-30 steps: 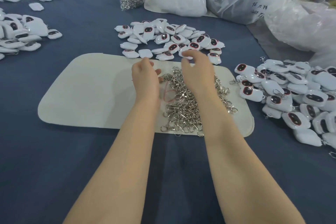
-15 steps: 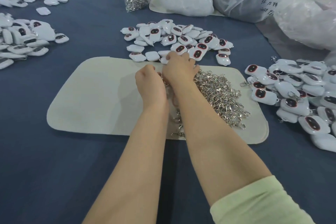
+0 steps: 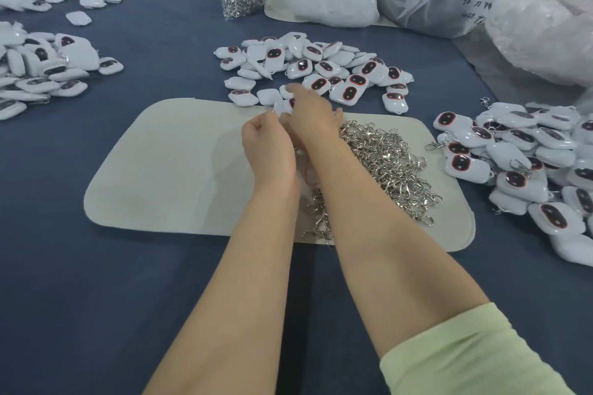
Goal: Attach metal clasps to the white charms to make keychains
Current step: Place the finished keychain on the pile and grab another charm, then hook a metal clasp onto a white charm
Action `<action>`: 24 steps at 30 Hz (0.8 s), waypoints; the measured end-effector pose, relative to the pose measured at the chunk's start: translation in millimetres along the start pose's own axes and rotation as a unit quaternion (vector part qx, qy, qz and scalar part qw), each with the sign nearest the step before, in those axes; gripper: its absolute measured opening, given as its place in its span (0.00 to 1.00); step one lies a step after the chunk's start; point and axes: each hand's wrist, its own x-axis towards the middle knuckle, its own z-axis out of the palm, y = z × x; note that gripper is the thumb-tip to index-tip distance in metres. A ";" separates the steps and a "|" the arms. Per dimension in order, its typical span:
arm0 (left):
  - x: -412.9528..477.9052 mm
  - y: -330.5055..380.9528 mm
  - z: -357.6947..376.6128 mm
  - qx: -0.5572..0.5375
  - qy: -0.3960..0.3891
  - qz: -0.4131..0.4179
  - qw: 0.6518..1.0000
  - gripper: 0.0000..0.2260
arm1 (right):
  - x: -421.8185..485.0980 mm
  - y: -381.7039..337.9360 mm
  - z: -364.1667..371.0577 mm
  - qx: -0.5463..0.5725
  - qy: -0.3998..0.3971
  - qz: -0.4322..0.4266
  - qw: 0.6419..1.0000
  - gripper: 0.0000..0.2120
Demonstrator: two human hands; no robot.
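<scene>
Where left hand [image 3: 269, 151] meets right hand [image 3: 313, 115], clasps [image 3: 385, 163] lie just rightward.

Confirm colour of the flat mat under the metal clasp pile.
Cream, plain, no pattern: the rounded flat mat under the silver metal clasp pile. Head view.

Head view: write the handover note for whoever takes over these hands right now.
Left hand: fingers curled above the mat; what they hold is hidden.
Right hand: over a charm at the near edge of the far charm pile; blurred, grip unclear.
Clasps: heaped on the mat, right of the hands.
Done: right-side pile, with clasps showing on several charms.
Left: the far charm pile, which shows no clasps.
</scene>
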 end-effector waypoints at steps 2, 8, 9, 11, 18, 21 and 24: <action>1.8 -0.1 -0.4 0.003 0.000 -0.002 1.000 0.02 | 1.4 -0.7 0.5 -0.026 -0.038 -0.014 0.999 0.21; 4.4 -1.9 0.1 0.013 -0.013 0.004 1.000 0.04 | -0.3 -2.0 -3.7 -0.007 0.004 0.028 1.000 0.16; 4.6 -2.6 -0.1 0.021 -0.016 0.005 1.000 0.05 | -1.4 -2.6 -5.2 0.001 0.010 0.025 1.000 0.17; 2.9 -3.1 0.2 0.029 -0.019 0.005 0.999 0.04 | -5.9 -1.3 -10.5 0.061 0.028 0.008 0.998 0.17; -8.0 -2.9 7.8 0.042 -0.099 -0.005 0.994 0.14 | -46.7 13.5 -39.9 0.258 0.086 -0.052 0.961 0.14; -11.6 -4.3 10.3 0.040 -0.101 -0.006 0.994 0.14 | -61.0 25.0 -47.6 0.259 0.020 -0.078 0.963 0.13; -12.8 -3.7 9.6 0.039 -0.089 0.008 0.995 0.08 | -69.2 42.0 -54.8 0.234 0.024 -0.066 0.970 0.13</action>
